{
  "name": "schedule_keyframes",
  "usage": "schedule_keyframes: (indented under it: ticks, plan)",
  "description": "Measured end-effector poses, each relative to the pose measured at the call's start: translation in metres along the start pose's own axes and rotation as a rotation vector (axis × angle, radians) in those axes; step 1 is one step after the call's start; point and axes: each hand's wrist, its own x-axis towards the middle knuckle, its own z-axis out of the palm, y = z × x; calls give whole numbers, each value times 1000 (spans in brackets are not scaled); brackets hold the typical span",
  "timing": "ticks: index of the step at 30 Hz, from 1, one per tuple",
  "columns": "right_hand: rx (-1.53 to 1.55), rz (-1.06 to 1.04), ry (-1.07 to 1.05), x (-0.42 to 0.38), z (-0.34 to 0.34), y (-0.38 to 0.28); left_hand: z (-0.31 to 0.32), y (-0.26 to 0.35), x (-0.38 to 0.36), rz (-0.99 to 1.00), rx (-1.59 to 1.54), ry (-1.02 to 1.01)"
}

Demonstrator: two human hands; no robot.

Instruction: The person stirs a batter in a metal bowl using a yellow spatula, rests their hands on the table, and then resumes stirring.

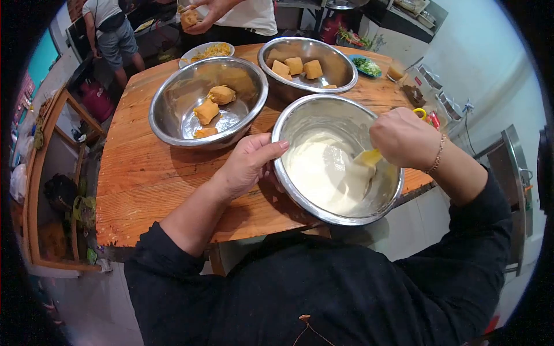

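Close to me at the table's front edge is a steel mixing bowl [340,217], tilted a little and holding smooth pale batter [323,170]. My left hand [254,161] grips its left rim, thumb over the edge. Inside the bowl's right side, a yellow spatula [367,157] dips into the batter, its handle hidden in the fist of my right hand [404,138]. Behind and to the left stands a second steel bowl [167,135] with orange peeled chunks [206,111]. A third steel bowl [340,86] farther back has several orange blocks [293,65].
Across the wooden table [133,173], a person's hand [212,12] holds an orange chunk [188,19] above a plate of orange shreds [213,51]. Chopped greens on a plate [366,66] and a small glass [396,71] stand at the back right. Another person [112,34] is at far left.
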Motion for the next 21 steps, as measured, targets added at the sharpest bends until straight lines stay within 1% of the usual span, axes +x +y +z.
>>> schedule_keyframes:
  ticks: [1,4,7,10,13,16,19,21]
  plan:
    - [37,-11,-48,-4,-4,-1,1,0,1,4,-6,6]
    - [87,-97,340,3,2,-8,-1,0,1,4,-26,3]
    - [-124,-175,618,33,17,-8,-8,-1,1,-13,-52,-33]
    - [-113,-103,359,32,19,-1,-8,-1,-1,-4,-60,-33]
    - [-2,51,-161,8,4,1,1,-2,-1,30,-81,-11]
    - [161,-83,-427,2,-12,-4,1,-2,1,20,-104,-9]
    - [547,-373,-20,3,7,12,-7,-3,0,8,-94,-47]
    - [337,-270,-25,0,2,23,-9,-3,0,20,-96,-59]
